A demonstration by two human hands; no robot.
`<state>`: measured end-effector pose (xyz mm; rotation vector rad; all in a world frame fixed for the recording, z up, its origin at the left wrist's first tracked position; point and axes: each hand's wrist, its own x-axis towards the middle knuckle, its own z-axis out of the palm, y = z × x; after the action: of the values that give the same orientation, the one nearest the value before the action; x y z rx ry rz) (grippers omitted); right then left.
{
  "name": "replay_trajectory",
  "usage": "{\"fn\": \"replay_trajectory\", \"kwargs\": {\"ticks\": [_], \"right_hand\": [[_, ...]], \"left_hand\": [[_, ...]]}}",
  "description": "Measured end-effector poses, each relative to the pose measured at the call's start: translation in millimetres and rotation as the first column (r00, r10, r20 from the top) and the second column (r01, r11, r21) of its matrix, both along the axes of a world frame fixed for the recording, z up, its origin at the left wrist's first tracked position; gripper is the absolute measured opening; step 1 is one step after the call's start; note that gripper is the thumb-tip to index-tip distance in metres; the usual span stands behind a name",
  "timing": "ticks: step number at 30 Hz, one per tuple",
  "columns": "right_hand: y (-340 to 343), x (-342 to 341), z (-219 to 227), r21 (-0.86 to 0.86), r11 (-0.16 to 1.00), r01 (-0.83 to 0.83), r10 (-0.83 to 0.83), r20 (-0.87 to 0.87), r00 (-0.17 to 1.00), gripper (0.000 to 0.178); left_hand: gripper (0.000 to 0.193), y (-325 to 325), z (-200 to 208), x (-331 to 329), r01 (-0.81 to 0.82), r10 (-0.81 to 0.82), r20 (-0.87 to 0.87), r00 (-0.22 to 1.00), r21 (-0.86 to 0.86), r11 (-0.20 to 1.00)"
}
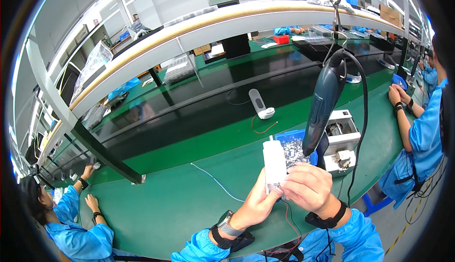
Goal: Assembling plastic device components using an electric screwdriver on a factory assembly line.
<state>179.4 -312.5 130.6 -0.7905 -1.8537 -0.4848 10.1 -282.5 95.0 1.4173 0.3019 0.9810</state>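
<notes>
A long white plastic housing (275,161) stands nearly upright in my left hand (258,199), whose fingers wrap its lower part. My right hand (310,186) is closed at the housing's lower right edge, thumb and fingertips pinched together; what they pinch is too small to make out. Red and black wires (290,212) hang below my hands toward my lap. Just behind the housing sits a blue bin (310,156) filled with small metal parts (293,152). A dark teal electric screwdriver (324,98) hangs tip down over the bin, touched by neither hand.
Right of the bin stands a grey metal box device (342,141). A white and grey device (258,103) with a red wire lies farther back. A thin pale cable (215,180) crosses the green bench (156,205). Co-workers sit left (78,224) and right (417,119). A shelf post (106,153) rises at left.
</notes>
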Motion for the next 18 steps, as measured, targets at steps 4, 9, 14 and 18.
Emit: {"fn": "replay_trajectory", "kwargs": {"ticks": [4, 9, 14, 18], "right_hand": [[-1, 1, 0, 0.002, 1.0, 0.007, -0.007, 0.018, 1.0, 0.025], [-5, -4, 1, 0.027, 0.997, 0.077, -0.079, 0.115, 0.99, 0.022], [-6, 12, 4, 0.013, 0.999, 0.044, -0.044, -0.004, 0.999, 0.023], [28, 48, 61, 0.015, 0.962, 0.272, -0.224, -0.527, 0.82, 0.051]], "left_hand": [[0.053, -2, 0, 0, -0.014, 0.014, 0.005, 1.0, -0.026, 1.0], [0.05, -3, -2, -4, -0.055, 0.055, -0.009, 0.998, -0.007, 0.998], [0.043, 2, 2, -2, -0.123, 0.125, -0.05, 0.991, 0.042, 0.992], [0.032, 0, 8, -4, 0.1, -0.095, 0.043, 0.995, -0.134, 0.986]]}}
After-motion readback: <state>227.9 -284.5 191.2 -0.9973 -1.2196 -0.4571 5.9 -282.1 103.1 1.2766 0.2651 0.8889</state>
